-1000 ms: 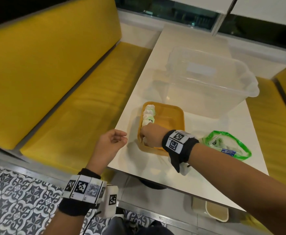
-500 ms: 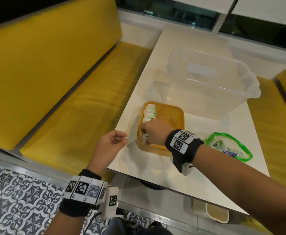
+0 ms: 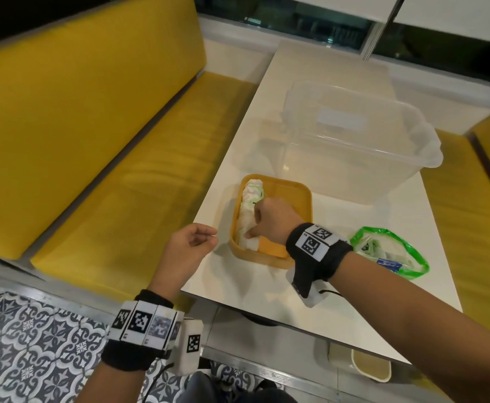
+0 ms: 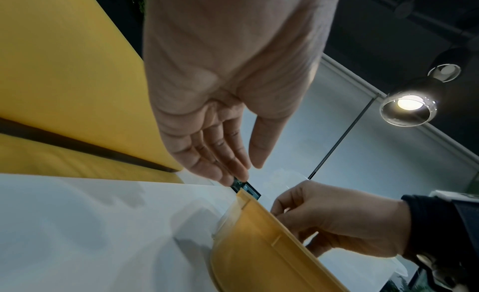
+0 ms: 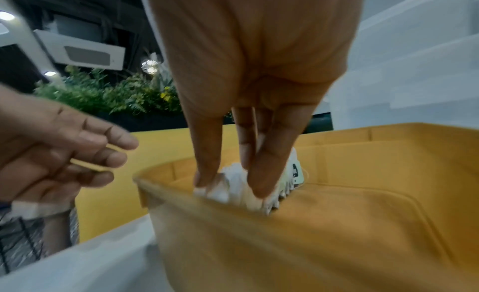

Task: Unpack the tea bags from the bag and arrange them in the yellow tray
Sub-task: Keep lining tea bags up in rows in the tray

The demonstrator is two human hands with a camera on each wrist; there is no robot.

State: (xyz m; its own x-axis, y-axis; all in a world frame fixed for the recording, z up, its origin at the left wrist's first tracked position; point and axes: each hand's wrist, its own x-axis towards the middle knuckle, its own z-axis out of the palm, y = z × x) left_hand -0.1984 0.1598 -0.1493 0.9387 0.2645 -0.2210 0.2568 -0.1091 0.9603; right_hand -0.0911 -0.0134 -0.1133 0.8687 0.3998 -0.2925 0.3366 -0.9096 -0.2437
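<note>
A yellow tray (image 3: 307, 205) sits near the table's left front edge, with a row of white and green tea bags (image 3: 251, 193) standing along its left wall. My right hand (image 3: 251, 221) reaches down into the tray. Its thumb and fingers (image 5: 264, 173) pinch the tea bags (image 5: 233, 171) at the near end of the row against the tray (image 5: 362, 194) wall. My left hand (image 3: 209, 238) hovers just left of the tray (image 4: 259, 245), loosely curled and holding nothing. The green-rimmed plastic bag (image 3: 389, 251), with more tea bags inside, lies to the tray's right.
A large clear plastic bin (image 3: 354, 141) stands on the white table (image 3: 267, 112) right behind the tray. Yellow bench seats (image 3: 121, 170) run along both sides. The table's left edge lies under my left hand.
My right hand has stayed on the tea bag row, shifting only slightly toward the tray's near end. The left hand has hardly moved.
</note>
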